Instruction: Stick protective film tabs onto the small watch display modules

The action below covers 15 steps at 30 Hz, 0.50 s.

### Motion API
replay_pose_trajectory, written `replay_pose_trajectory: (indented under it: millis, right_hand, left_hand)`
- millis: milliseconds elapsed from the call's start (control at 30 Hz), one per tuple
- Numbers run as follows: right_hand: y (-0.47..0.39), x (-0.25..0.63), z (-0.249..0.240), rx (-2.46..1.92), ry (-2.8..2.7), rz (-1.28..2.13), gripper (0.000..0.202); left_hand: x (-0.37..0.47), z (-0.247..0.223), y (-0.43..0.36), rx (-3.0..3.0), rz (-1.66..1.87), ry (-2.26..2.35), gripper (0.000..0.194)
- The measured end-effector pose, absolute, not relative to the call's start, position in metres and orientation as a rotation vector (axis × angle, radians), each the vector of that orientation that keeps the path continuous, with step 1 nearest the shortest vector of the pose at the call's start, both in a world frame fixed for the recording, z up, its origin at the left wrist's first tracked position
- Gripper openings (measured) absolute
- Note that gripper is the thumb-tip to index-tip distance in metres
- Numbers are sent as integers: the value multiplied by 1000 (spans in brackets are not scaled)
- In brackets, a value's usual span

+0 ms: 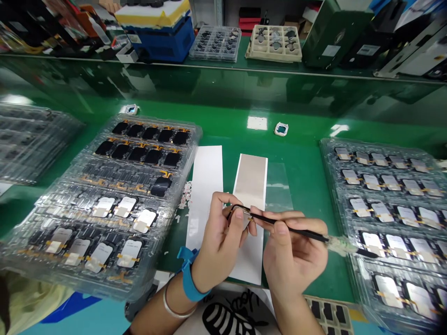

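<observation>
In the middle of the head view my left hand (225, 237) pinches a small screen module (246, 218), dark-edged with a silvery back, between thumb and fingers. A blue strap and a metal bangle circle that wrist. My right hand (295, 251) grips black tweezers (289, 225), whose tips reach the module's edge; tape is wrapped round their rear part. Fingers partly hide the module and the tips. Below the hands lies a white strip with a beige face (252, 177), and left of it a plain white strip (208, 177).
A clear tray (174, 195) of black and silver modules stands left; another tray (352, 260) of silver-backed modules stands right. Pinkish scraps (185, 195) lie beside the white strip. A small white-framed part (281, 129) sits further back. The shelf holds a blue machine (157, 42) and component trays (216, 43).
</observation>
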State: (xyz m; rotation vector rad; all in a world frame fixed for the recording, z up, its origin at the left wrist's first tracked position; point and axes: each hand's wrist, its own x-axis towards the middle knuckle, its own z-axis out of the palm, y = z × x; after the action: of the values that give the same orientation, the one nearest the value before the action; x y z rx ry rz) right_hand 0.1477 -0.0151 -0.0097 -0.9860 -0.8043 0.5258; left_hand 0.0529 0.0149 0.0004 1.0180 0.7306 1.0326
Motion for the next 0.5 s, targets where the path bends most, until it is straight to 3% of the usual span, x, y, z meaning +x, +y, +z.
replay_pose_trajectory:
  millis: [200, 500]
  right_hand:
    - [-13, 156, -8, -903, -763, 227, 19]
    - [-10, 164, -7, -972, -664, 291, 15]
  left_hand:
    - [49, 1, 20, 1029, 1145, 804, 14]
    - [44, -1, 22, 1128, 1130, 866, 19]
